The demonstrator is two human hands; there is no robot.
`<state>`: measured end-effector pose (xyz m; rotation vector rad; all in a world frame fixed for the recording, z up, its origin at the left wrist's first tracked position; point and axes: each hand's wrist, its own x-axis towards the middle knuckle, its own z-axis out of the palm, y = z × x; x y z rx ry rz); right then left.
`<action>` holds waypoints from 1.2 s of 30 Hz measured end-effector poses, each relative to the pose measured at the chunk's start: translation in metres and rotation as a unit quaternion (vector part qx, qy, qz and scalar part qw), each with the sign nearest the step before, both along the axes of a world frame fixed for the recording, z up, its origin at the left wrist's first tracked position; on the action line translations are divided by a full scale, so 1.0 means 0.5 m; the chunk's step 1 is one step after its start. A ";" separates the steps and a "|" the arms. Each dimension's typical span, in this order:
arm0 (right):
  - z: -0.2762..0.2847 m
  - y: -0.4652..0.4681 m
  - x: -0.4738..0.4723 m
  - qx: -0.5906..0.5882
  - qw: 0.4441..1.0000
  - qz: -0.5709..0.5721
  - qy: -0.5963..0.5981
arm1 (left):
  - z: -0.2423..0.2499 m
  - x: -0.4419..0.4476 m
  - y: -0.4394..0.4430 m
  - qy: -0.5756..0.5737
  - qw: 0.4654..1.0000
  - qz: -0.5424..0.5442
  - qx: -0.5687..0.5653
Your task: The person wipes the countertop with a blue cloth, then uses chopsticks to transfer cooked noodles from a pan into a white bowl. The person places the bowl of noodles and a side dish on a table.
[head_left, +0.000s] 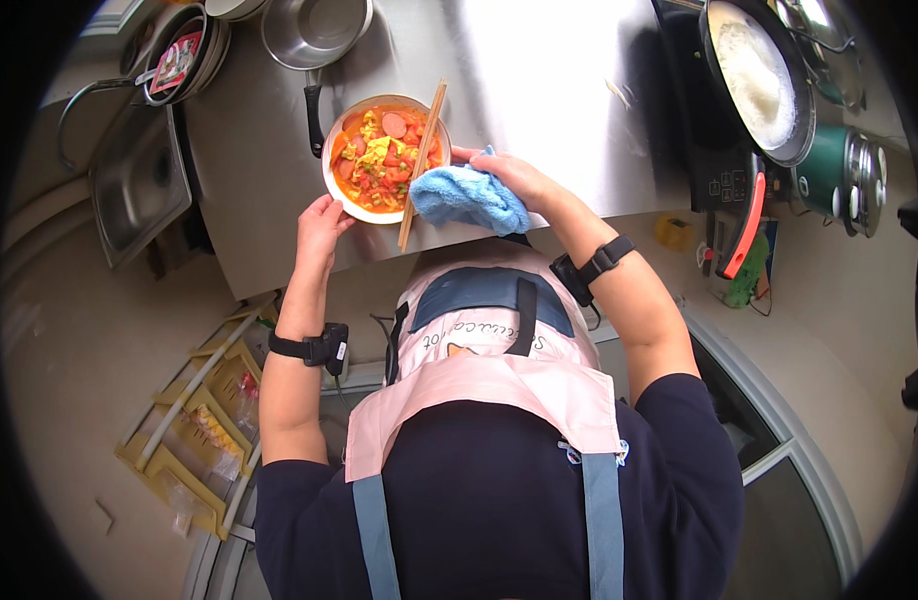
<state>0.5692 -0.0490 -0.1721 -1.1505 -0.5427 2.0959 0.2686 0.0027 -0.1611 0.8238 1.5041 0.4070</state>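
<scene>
A white bowl filled with a red tomato, egg and sliced-sausage dish stands near the front edge of the steel counter. A pair of wooden chopsticks lies across its right side. The fingertips of my left hand touch the lower left rim of the bowl. My right hand holds a crumpled light-blue cloth beside the bowl's right side, with a finger reaching to the rim. The cloth hides part of that hand's fingers.
A steel saucepan with a black handle stands behind the bowl. To the right, a frying pan with whitish bubbling contents sits on an induction cooktop, its red handle jutting forward. A sink and stacked bowls are at the left.
</scene>
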 end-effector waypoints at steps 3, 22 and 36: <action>0.017 0.009 0.041 0.111 0.991 -0.040 -0.071 | 0.008 -0.022 0.005 0.002 0.999 0.042 -0.007; -0.084 -0.074 0.231 0.350 0.637 -0.031 -0.687 | 0.097 0.397 -0.128 0.032 0.953 -0.251 0.167; -0.016 0.164 0.258 0.148 0.632 -0.289 -0.703 | -0.063 0.573 -0.032 0.148 0.888 -0.123 0.418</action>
